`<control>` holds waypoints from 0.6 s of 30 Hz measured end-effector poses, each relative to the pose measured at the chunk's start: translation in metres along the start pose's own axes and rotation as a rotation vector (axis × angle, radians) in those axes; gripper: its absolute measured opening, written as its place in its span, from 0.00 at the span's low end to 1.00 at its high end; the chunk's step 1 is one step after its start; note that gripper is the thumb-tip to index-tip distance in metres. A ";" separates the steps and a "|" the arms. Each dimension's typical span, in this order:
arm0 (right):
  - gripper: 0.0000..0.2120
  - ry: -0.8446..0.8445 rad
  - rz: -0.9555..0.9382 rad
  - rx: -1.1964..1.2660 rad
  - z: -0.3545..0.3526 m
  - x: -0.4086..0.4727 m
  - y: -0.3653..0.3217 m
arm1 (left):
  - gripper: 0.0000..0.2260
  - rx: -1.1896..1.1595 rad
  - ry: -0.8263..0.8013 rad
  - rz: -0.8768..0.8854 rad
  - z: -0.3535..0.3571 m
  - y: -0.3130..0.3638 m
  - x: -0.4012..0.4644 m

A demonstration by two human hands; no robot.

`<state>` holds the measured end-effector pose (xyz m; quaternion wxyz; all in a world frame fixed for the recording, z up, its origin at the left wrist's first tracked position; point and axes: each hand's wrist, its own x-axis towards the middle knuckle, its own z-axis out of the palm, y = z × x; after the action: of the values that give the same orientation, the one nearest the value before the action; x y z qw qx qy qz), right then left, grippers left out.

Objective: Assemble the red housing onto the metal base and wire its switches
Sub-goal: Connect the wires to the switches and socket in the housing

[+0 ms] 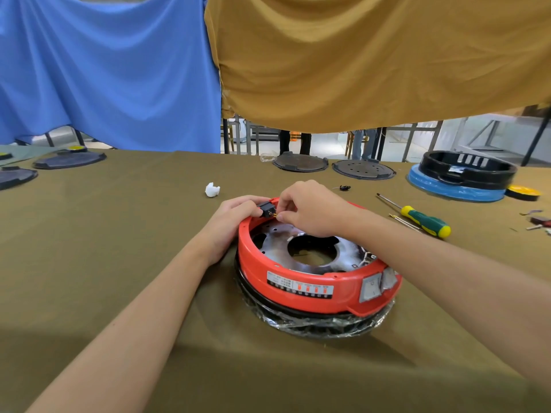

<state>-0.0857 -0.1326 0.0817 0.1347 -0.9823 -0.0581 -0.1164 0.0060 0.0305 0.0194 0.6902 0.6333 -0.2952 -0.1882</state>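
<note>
Your left hand (231,217) grips the small black switch (266,208) at the red housing (298,281) far rim; your right hand (310,208) pinches a brass terminal (273,215). Judged light, rigid and fiddly: hold the switch by its body, and the terminal by its sleeve.

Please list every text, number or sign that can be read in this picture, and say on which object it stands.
Label on the red housing: rows of print, too blurred to read.
Two grey switches beside it: faint marks, not legible.
Green and yellow screwdriver: no readable text.
Nothing else bears writing.
</note>
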 end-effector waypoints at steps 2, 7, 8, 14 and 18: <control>0.05 -0.006 0.001 -0.004 0.001 -0.001 -0.001 | 0.17 0.010 0.002 -0.002 0.000 0.000 0.000; 0.05 -0.009 0.008 -0.007 0.001 -0.001 -0.002 | 0.17 0.013 0.008 -0.006 0.000 0.000 0.000; 0.05 -0.006 0.011 -0.012 0.002 -0.001 -0.003 | 0.17 0.009 0.006 -0.006 0.000 0.000 0.000; 0.06 0.031 0.026 -0.006 0.001 0.001 -0.004 | 0.16 -0.007 0.010 -0.002 0.000 -0.001 0.000; 0.06 0.031 0.040 -0.009 0.001 0.000 0.000 | 0.16 -0.008 0.007 -0.003 0.001 0.000 -0.001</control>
<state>-0.0856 -0.1323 0.0808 0.1336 -0.9820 -0.0359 -0.1289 0.0051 0.0305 0.0197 0.6935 0.6317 -0.2911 -0.1879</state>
